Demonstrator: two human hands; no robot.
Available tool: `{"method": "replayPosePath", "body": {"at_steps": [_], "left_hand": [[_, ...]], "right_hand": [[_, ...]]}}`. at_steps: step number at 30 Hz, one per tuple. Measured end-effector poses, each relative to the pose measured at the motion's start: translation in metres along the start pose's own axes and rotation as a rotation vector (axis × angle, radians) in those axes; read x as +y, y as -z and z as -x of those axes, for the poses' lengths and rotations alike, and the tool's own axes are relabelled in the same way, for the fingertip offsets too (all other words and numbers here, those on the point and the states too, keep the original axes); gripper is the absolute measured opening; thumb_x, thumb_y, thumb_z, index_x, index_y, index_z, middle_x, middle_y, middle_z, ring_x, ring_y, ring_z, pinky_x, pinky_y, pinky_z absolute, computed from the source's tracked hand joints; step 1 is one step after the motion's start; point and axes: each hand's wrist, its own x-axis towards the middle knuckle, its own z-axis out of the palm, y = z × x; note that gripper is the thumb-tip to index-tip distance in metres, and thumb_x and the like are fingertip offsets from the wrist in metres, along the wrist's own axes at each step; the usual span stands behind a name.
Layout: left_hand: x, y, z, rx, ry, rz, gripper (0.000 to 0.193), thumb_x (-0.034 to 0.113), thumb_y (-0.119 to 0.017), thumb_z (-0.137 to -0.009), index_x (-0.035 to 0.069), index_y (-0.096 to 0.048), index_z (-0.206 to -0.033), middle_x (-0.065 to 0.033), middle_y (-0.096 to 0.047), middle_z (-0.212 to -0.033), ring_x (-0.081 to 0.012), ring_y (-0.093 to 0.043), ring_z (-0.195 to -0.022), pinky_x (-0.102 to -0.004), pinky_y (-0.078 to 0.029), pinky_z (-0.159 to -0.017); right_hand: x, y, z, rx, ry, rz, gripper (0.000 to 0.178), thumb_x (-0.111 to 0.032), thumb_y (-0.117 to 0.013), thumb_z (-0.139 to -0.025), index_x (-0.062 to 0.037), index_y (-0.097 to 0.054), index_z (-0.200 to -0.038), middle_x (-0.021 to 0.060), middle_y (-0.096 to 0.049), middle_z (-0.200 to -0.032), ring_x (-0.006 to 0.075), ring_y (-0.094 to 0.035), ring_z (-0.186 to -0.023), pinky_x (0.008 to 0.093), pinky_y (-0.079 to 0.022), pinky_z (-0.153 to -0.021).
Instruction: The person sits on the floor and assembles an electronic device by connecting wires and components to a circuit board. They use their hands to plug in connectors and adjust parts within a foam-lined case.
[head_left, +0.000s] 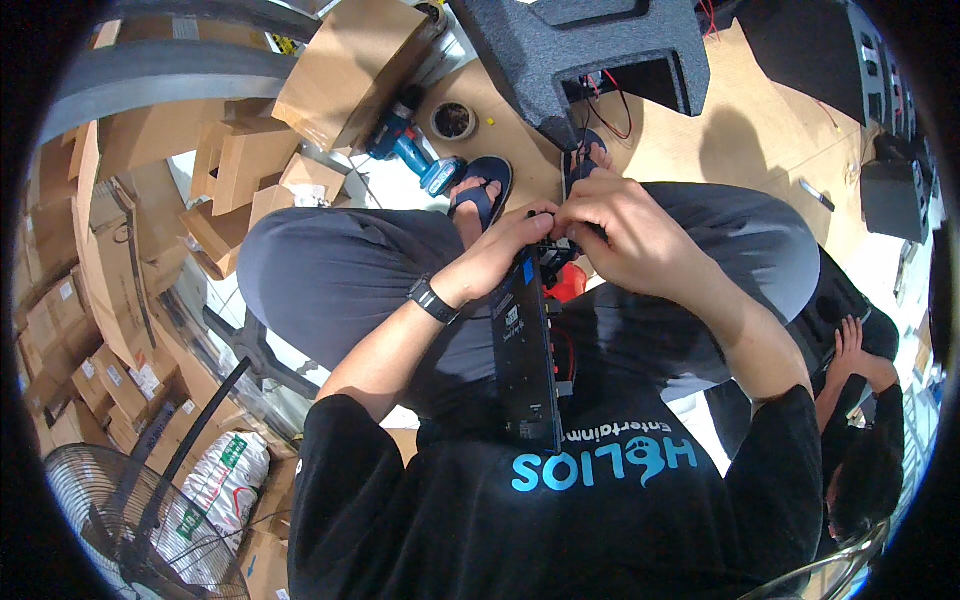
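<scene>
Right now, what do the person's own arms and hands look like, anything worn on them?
Both forearms are bare. The left hand has a black band watch on its wrist. The right hand wears nothing. Short black T-shirt sleeves end above the elbows. No gloves on either.

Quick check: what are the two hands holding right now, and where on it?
Both the left hand and the right hand grip the far end of a long black panel, which rests edge-up on the lap.
</scene>
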Motion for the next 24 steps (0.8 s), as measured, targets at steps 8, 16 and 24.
{"method": "replayPosePath", "body": {"at_steps": [8,16,24], "left_hand": [[-0.002,-0.006,0.01,0.091,-0.049,-0.044,0.039,0.038,-0.044,-0.108,0.002,-0.058,-0.116,-0.0017,-0.057,-0.11,-0.0127,-0.049,-0.108,-0.0294,-0.036,-0.101],[-0.017,-0.012,0.023,0.167,0.01,0.084,0.04,0.04,-0.044,-0.108,0.005,-0.058,-0.122,-0.002,-0.058,-0.114,-0.0121,-0.053,-0.111,-0.03,-0.042,-0.1],[-0.058,0.007,0.014,0.456,-0.186,-0.035,0.051,0.035,-0.042,-0.103,0.003,-0.05,-0.143,-0.0079,-0.064,-0.131,-0.0182,-0.063,-0.116,-0.0349,-0.049,-0.102]], "right_hand": [[0.0,-0.004,0.0,-0.041,0.064,0.011,0.013,-0.001,-0.06,-0.079,0.0031,-0.07,-0.086,0.023,-0.069,-0.089,0.0427,-0.066,-0.093,0.0498,-0.051,-0.087],[0.003,-0.005,0.005,-0.11,0.113,-0.017,0.014,-0.001,-0.067,-0.079,-0.0012,-0.076,-0.09,0.0207,-0.073,-0.091,0.0367,-0.071,-0.096,0.0451,-0.054,-0.086],[0.028,-0.002,0.001,0.011,0.096,-0.085,0.011,-0.008,-0.07,-0.087,-0.0042,-0.077,-0.095,0.0172,-0.075,-0.09,0.0323,-0.072,-0.097,0.0437,-0.055,-0.086]]}}
